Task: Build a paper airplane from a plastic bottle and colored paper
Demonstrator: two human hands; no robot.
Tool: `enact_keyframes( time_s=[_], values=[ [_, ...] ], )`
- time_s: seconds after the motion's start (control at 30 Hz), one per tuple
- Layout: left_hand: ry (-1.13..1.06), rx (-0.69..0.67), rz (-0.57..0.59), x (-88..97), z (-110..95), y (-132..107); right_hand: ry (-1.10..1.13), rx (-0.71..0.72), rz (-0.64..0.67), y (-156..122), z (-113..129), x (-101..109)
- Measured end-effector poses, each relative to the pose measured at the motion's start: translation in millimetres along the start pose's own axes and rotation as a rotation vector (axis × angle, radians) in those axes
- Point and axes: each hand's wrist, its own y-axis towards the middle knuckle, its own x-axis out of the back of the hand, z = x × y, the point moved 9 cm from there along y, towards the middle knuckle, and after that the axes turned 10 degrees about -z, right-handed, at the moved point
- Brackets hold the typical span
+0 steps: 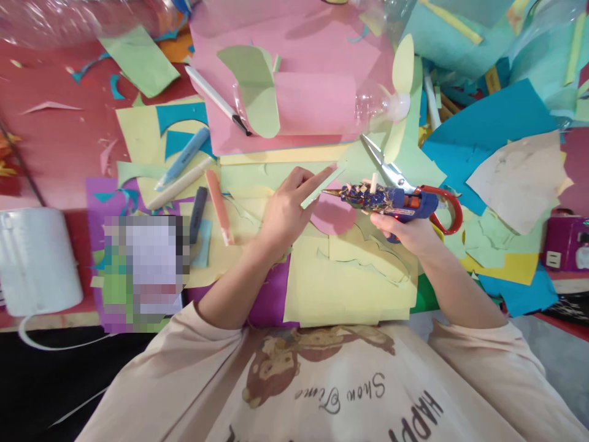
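My left hand is closed on a narrow strip of pale green paper, its index finger stretched along the strip. My right hand grips a blue hot glue gun, whose nozzle points left at the strip's lower part; I cannot tell whether they touch. Bits of paper and dried glue cling to the gun's front. A pink paper circle lies beneath. Scissors with red handles rest behind the gun. Beyond my hands lies a bottle wrapped in pink paper, with green fins and a pale yellow propeller at its cap.
Several markers, among them a blue one and an orange one, lie at left. A white pen is near the bottle. Blue paper and cut scraps cover the right side. A white pouch sits far left.
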Motion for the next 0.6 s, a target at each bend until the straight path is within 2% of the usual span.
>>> enact_keyframes(
  time_s=[0.6],
  values=[
    [-0.006, -0.057, -0.041, 3.1, -3.2, -0.4, 0.019, -0.011, -0.036, 1.1, -5.0, 4.0]
  ],
)
